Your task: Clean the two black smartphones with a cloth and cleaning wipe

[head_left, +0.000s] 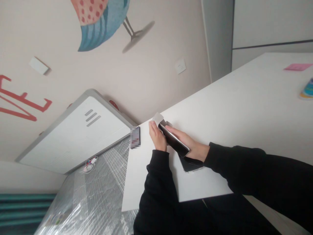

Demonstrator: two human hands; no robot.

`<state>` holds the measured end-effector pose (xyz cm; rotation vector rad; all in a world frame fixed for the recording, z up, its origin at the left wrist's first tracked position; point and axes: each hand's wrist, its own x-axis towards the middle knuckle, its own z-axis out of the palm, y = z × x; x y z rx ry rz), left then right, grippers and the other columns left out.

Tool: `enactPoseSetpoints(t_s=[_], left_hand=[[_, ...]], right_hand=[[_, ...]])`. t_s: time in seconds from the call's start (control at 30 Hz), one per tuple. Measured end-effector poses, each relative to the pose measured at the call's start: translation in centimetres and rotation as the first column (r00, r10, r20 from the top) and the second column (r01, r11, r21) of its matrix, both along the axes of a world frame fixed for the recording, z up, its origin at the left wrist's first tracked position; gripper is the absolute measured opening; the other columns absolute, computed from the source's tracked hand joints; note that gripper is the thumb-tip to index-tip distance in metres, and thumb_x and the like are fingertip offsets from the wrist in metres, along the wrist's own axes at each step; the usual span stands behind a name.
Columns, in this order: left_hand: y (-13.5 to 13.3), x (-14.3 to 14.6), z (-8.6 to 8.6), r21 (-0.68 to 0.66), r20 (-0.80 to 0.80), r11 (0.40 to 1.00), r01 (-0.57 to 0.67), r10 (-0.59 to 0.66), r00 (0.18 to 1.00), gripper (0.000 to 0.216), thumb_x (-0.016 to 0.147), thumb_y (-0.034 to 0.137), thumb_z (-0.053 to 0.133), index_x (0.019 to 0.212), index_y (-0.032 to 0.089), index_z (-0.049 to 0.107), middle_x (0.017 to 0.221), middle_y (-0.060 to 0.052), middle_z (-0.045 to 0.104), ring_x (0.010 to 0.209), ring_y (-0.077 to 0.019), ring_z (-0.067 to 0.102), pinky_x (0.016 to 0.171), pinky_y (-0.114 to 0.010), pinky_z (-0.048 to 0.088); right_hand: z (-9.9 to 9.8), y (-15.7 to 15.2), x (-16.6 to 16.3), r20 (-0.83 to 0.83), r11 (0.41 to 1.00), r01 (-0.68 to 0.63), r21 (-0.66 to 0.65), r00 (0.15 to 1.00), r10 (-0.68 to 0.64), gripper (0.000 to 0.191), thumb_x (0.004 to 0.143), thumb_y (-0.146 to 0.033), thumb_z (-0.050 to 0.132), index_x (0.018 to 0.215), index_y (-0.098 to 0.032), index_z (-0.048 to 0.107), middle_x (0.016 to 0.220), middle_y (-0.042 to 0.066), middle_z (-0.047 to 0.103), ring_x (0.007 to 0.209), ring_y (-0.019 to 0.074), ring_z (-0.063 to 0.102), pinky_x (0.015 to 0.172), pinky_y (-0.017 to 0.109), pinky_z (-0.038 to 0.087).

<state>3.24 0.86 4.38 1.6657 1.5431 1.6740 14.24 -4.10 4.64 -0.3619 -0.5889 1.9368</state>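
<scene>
My right hand (189, 143) is closed round a black phone (174, 140) and holds it tilted on its edge over the white table (232, 107). At the phone's far end my left hand (157, 137) pinches a small white wipe (157, 117) against it. Both arms wear black sleeves. A second dark flat device (193, 164) lies on the table just under my right wrist. Another phone (135, 137) lies flat by the table's edge, a little left of my left hand.
A pink note (297, 67) and a colourful striped object (307, 89) lie at the table's far right. Beside the table are a white cabinet (73, 133) and a plastic-wrapped mattress (95, 189). A wall socket (180, 66) sits on the painted wall.
</scene>
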Motion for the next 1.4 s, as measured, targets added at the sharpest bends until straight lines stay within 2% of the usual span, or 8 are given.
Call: enactPoseSetpoints(t_s=[0.17,0.33,0.47,0.7,0.93,1.07,1.23,1.4], left_hand=[[1.4,-3.4,0.8,0.013,0.086,0.988,-0.153,0.152,0.985,0.039,0.104,0.054,0.036,0.091,0.023,0.056,0.086,-0.006,0.066,0.102,-0.0223,0.065,0.088,-0.033,0.05],[1.7,-5.0,0.8,-0.003,0.132,0.985,-0.174,0.173,0.976,0.049,0.102,0.059,0.038,0.071,0.022,0.05,0.065,0.0,0.057,0.074,-0.0185,0.061,0.071,-0.029,0.048],[1.7,-5.4,0.7,-0.065,0.15,0.996,-0.058,0.067,0.986,0.051,0.094,0.061,0.056,0.062,0.021,0.052,0.058,0.003,0.053,0.064,-0.0156,0.057,0.065,-0.026,0.046],[1.0,-7.1,1.1,-0.197,0.305,0.965,0.174,-0.108,0.946,0.054,0.079,0.069,0.07,0.085,0.016,0.072,0.081,-0.004,0.074,0.081,-0.0202,0.07,0.076,-0.028,0.054],[-1.1,-6.0,1.1,-0.251,0.441,0.909,0.334,-0.199,0.875,0.062,0.081,0.077,0.062,0.1,0.02,0.076,0.105,-0.014,0.079,0.118,-0.0345,0.069,0.099,-0.044,0.057],[-1.9,-3.9,2.0,-0.071,0.455,0.879,0.472,-0.392,0.799,0.071,0.093,0.075,0.038,0.13,0.023,0.067,0.136,-0.014,0.069,0.137,-0.0341,0.057,0.108,-0.051,0.053],[-2.3,-1.0,1.8,0.014,0.404,0.833,0.554,-0.511,0.759,0.064,0.101,0.063,0.031,0.153,0.029,0.046,0.159,-0.008,0.049,0.147,-0.0288,0.048,0.113,-0.052,0.05],[-3.4,1.5,1.3,-0.108,0.397,0.833,0.542,-0.464,0.792,0.062,0.107,0.045,0.009,0.158,0.027,0.039,0.158,-0.007,0.051,0.146,-0.0244,0.049,0.114,-0.048,0.05]], right_hand=[[-0.4,-0.6,-0.1,0.201,0.974,-0.129,0.187,0.975,0.09,0.045,0.081,-0.022,0.075,0.126,-0.03,0.071,0.125,0.004,0.071,0.126,0.0238,0.063,0.104,0.041,0.056],[-0.6,-0.3,-0.3,0.341,0.968,-0.026,0.249,0.938,-0.063,0.028,0.096,-0.035,0.067,0.12,-0.022,0.072,0.126,0.011,0.071,0.108,0.0242,0.073,0.063,0.025,0.066],[0.1,0.9,1.0,0.478,0.951,0.034,0.308,0.859,-0.185,0.023,0.101,-0.033,0.062,0.114,-0.016,0.071,0.111,0.013,0.077,0.073,0.0181,0.077,0.041,0.017,0.055],[1.1,2.2,3.5,0.589,0.917,-0.203,0.343,0.807,-0.042,0.02,0.099,-0.028,0.067,0.089,-0.012,0.07,0.061,0.004,0.074,0.039,0.0079,0.059,0.036,0.013,0.045],[-0.4,2.5,2.6,0.521,0.951,-0.025,0.309,0.841,-0.147,0.022,0.098,-0.034,0.063,0.098,-0.013,0.068,0.073,0.008,0.077,0.053,0.0171,0.072,0.04,0.02,0.049],[-1.4,2.2,1.1,0.487,0.946,0.155,0.283,0.827,-0.281,0.029,0.094,-0.046,0.063,0.101,-0.018,0.063,0.082,0.009,0.075,0.059,0.0204,0.071,0.047,0.03,0.055],[-2.3,1.8,0.1,0.484,0.831,0.452,0.324,0.675,-0.556,0.042,0.078,-0.046,0.077,0.105,-0.025,0.052,0.111,0.007,0.065,0.105,0.0267,0.064,0.093,0.043,0.056],[-3.2,1.8,0.2,0.513,0.585,0.578,0.569,0.306,-0.802,0.046,0.08,-0.039,0.067,0.116,-0.025,0.042,0.12,0.012,0.055,0.114,0.0315,0.056,0.104,0.053,0.045]])
